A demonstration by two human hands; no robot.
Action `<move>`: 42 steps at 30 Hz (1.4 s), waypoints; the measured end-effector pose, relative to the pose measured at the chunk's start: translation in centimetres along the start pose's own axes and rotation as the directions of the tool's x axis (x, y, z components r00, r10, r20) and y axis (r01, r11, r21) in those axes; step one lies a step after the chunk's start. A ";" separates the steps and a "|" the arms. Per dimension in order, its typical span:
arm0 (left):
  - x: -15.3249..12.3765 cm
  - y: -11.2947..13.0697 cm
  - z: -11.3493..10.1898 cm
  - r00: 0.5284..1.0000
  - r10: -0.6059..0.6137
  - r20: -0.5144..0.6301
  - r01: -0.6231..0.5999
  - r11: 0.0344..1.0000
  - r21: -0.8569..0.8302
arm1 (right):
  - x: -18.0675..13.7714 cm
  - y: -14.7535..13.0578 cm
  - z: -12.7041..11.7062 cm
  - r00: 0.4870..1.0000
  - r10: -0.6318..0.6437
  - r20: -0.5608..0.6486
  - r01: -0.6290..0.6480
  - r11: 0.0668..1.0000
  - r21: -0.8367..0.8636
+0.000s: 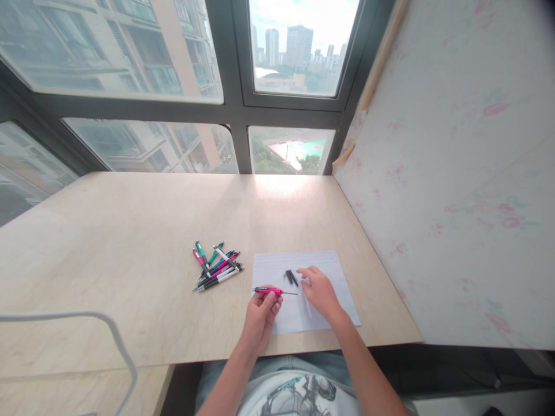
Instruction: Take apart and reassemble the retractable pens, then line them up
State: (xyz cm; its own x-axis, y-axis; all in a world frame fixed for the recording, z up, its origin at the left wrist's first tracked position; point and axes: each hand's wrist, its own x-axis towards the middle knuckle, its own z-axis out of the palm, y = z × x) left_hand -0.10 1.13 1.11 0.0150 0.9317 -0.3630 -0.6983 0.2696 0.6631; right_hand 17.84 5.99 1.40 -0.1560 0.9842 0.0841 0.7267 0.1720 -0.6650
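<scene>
My left hand (pixel 262 315) is closed around a pink pen barrel (pixel 269 290) with a black clip end. From the barrel's right end sticks out a thin ink refill (pixel 291 293). My right hand (pixel 319 292) is over the paper, right of the refill tip, with thumb and forefinger apart and nothing visible between them. Just left of its fingertips lie small black pen grips (pixel 291 278), close together on a white sheet of paper (pixel 273 263) with faint writing along its top.
A loose pile of pens (pixel 219 268) in several colours lies left of the paper on the wooden table (pixel 130 231). A grey-white cable or tube (pixel 110 323) curves up at the lower left. Windows (pixel 295 104) stand behind the table, a flowered wall (pixel 455 202) on the right.
</scene>
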 end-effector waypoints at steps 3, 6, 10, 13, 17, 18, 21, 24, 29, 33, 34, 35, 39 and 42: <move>0.0 0.0 -0.1 1.000 -0.005 0.029 0.004 1.000 0.002 | 0.5 -0.3 0.0 0.998 -0.006 0.064 0.011 0.998 -0.068; 0.1 0.0 -0.1 0.999 -0.011 0.030 0.010 1.000 0.006 | 0.7 -0.4 0.1 0.995 0.013 0.097 -0.004 0.995 -0.099; 0.1 -0.1 0.0 1.000 -0.013 0.026 0.013 1.000 0.012 | 0.8 -0.3 0.2 0.995 0.017 0.101 -0.006 0.993 -0.115; 0.1 -0.1 -0.1 1.000 -0.006 0.030 0.005 1.000 0.017 | 0.9 -0.3 0.2 0.993 0.027 0.117 -0.011 0.991 -0.131; 0.2 -0.3 -0.2 0.999 0.007 0.033 -0.008 1.000 0.023 | 1.1 -0.3 0.2 0.989 0.049 0.141 -0.026 0.987 -0.161; 0.2 -0.3 -0.2 0.999 0.010 0.034 -0.011 1.000 0.024 | 1.1 -0.3 0.3 0.988 0.052 0.142 -0.028 0.986 -0.166; 0.2 -0.4 -0.2 1.000 0.012 0.028 -0.013 1.000 0.027 | 1.2 -0.3 0.3 0.989 0.056 0.140 -0.030 0.983 -0.181; 0.3 -0.4 -0.3 1.000 0.008 0.015 -0.009 1.000 0.030 | 1.2 -0.3 0.4 0.990 0.054 0.132 -0.027 0.979 -0.201; 0.3 -0.4 -0.3 1.000 0.009 0.020 -0.009 1.000 0.028 | 1.3 -0.2 0.6 0.990 0.045 0.132 -0.014 0.974 -0.225; 0.3 -0.4 -0.3 1.000 0.009 0.019 -0.010 1.000 0.029 | 1.3 -0.1 0.7 0.992 0.047 0.121 -0.017 0.971 -0.240; 0.3 -0.4 -0.3 1.000 0.009 0.017 -0.010 1.000 0.029 | 1.3 -0.1 0.7 0.993 0.049 0.106 -0.022 0.971 -0.240; 0.3 -0.4 -0.3 1.000 0.009 0.016 -0.009 1.000 0.029 | 1.3 0.0 0.7 0.995 0.048 0.088 -0.026 0.971 -0.236; 0.3 -0.4 -0.4 1.000 0.004 0.017 -0.005 1.000 0.031 | 1.0 0.3 0.6 0.999 0.040 -0.007 -0.041 0.977 -0.208; 0.3 -0.4 -0.3 1.000 0.006 0.011 -0.007 0.999 0.036 | 0.8 0.6 0.4 0.998 0.032 -0.054 -0.043 0.977 -0.211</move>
State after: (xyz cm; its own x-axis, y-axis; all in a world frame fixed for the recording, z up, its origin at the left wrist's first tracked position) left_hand -0.02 1.26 0.49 0.0185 0.9359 -0.3519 -0.6722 0.2721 0.6885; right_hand 17.86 6.87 0.74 -0.0965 0.9900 0.1024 0.8574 0.1350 -0.4967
